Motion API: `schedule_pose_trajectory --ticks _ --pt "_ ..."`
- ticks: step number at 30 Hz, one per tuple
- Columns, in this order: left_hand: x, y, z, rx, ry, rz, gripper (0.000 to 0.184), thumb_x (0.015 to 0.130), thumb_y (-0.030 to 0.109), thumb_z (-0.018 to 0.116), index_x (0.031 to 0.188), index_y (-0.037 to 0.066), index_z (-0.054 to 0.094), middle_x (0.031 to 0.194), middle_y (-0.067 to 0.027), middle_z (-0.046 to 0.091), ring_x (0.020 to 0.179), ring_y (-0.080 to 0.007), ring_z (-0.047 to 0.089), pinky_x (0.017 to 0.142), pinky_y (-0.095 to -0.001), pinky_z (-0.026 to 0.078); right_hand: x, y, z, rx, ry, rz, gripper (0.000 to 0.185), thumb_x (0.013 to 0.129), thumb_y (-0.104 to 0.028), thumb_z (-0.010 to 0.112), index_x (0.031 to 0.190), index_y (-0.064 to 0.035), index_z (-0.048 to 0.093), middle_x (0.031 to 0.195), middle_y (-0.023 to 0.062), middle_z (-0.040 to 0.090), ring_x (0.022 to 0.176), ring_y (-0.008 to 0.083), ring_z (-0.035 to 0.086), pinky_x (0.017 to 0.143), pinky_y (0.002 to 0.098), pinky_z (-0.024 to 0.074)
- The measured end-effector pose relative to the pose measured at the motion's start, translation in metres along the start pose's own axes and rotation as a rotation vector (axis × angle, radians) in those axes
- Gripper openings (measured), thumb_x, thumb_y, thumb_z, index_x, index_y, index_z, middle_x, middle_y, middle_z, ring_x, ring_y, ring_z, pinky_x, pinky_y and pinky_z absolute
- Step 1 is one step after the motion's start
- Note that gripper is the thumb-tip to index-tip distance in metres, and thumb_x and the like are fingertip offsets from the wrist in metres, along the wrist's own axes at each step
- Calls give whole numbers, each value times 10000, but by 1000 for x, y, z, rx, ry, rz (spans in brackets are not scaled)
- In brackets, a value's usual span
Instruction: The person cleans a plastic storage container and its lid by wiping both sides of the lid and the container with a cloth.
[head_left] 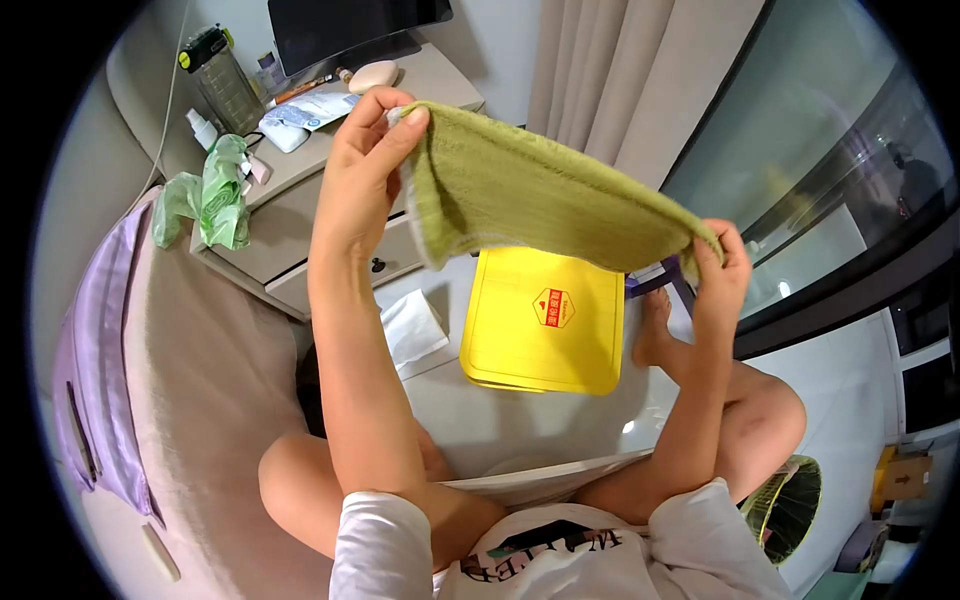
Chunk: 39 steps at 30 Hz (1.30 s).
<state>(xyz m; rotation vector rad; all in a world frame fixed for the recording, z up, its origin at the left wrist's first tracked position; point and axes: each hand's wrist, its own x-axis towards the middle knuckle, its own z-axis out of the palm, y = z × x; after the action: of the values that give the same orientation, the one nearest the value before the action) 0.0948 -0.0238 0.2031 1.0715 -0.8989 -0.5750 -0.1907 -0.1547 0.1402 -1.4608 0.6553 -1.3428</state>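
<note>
A green towel (540,185) is stretched in the air between my two hands. My left hand (375,150) pinches its upper left corner between thumb and fingers. At the lower right end, my right hand (722,262) grips the other corner. The cloth slopes down from left to right, and a pale edge shows along its left side. Below it lies a yellow square board or lid (545,330) with a red label, its far edge partly hidden by the towel.
White paper or tissue (412,328) lies left of the yellow piece. A drawer cabinet (290,215) holds a water bottle (225,85), a green plastic bag (222,195) and a monitor (355,35). A bed (215,370) is at left, a waste basket (790,510) at lower right.
</note>
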Motion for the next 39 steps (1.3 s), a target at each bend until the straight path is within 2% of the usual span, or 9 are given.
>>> schedule_pose_trajectory --ticks 10,16,21,25,27,32,35,37,39 --pt "-25 -57 -13 587 53 -131 149 887 182 542 806 66 495 622 36 475 544 -38 407 481 -223 331 20 5 -9 -387 -427 405 133 859 -108 544 746 -38 540 648 -51 495 621 34 434 560 194 351" --pt "-69 -98 79 370 23 -110 134 821 139 599 900 56 528 695 -30 519 627 -71 478 535 -252 422 -21 29 41 242 -269 585 196 853 -170 564 968 -16 602 794 -3 594 689 68 529 607 208 422" --pt "-91 -104 110 59 -130 -125 278 871 132 554 1105 13 463 906 -44 549 763 -106 524 679 -248 453 -29 49 35 266 -498 242 577 797 -300 654 1250 -4 453 1275 77 421 1173 168 416 979 297 338" --pt "-93 -106 116 -12 -217 34 315 904 154 517 1167 -7 453 977 -58 564 825 -97 548 718 -239 452 -48 63 48 212 -165 462 430 824 -53 567 1238 -5 462 1201 89 496 1069 171 494 918 291 389" --pt "-83 -94 97 -47 -373 -261 300 897 147 520 1146 -19 489 961 -73 598 832 -107 564 732 -247 455 -42 67 43 255 -50 449 390 824 -12 531 1211 2 486 1151 88 528 1033 171 514 902 289 400" --pt "-65 -117 40 215 157 -137 219 869 156 541 1024 2 555 869 -85 632 773 -161 592 686 -265 465 -25 28 50 261 141 159 306 789 65 482 1080 18 566 1045 91 584 956 199 559 875 290 418" --pt "-73 -160 5 350 231 -268 250 854 203 559 1014 11 558 903 -133 615 772 -213 597 674 -305 476 -46 33 43 -659 -217 79 358 730 -6 557 1086 -48 574 1081 118 575 1051 290 513 916 379 388" --pt "-82 -178 -4 457 210 -352 276 849 224 565 1020 9 554 962 -161 599 813 -233 592 705 -326 474 -66 31 41 -839 -744 88 344 757 -110 623 1085 -36 551 1135 134 556 1085 310 506 895 375 397" --pt "-90 -188 -7 743 127 -480 377 840 277 571 1086 -4 523 1098 -223 530 913 -304 566 784 -374 452 -82 24 41 -953 -864 135 403 747 -157 636 1127 -61 540 1215 146 495 1163 343 418 941 453 325"
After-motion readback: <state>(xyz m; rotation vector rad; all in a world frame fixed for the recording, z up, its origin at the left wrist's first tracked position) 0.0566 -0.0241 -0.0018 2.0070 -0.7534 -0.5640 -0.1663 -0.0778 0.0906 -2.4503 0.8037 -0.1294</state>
